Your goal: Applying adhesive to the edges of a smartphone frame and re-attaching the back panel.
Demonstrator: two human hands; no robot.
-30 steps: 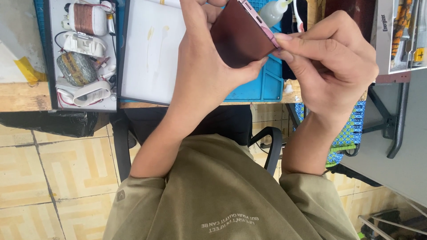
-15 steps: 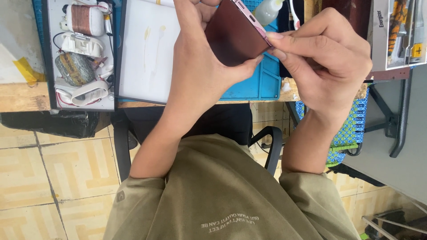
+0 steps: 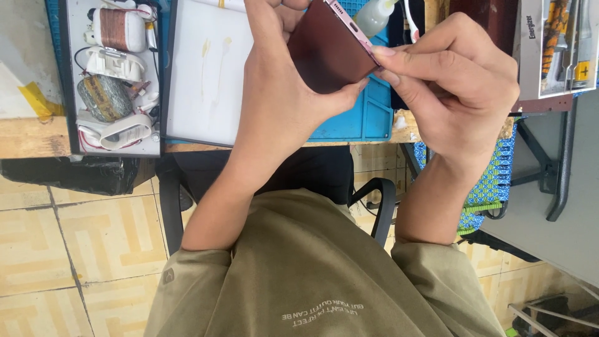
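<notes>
Wooden bench (image 3: 37, 140) edge runs under both of your forearms, and everything you are not using sits on it beyond your hands, out of the way of your wrists. Just past your left hand lies the white board (image 3: 206, 75), flat and bare apart from a couple of yellowish streaks. Under and between your two hands the blue work mat (image 3: 365, 118) shows its moulded compartments, placed so that anything dropped lands on it. Further out to the far side of your left hand is the grey tray (image 3: 112, 140), crowded with a copper-wound coil (image 3: 118, 29), white ribbon parts and a wrapped bundle, kept well apart from the work. Beyond your right hand stands a clear squeeze bottle (image 3: 375, 15), near enough to reach. Your left hand (image 3: 281, 93) is closed around the dark maroon phone (image 3: 327, 53), its thumb pressed along the near edge, lifting it clear of the mat and tilting its pink metal edge toward your other hand. Your right hand (image 3: 452, 81) has its fingers drawn together, forefinger and thumb pinched at that pink edge near the corner; whether a small tool sits between them cannot be told.
</notes>
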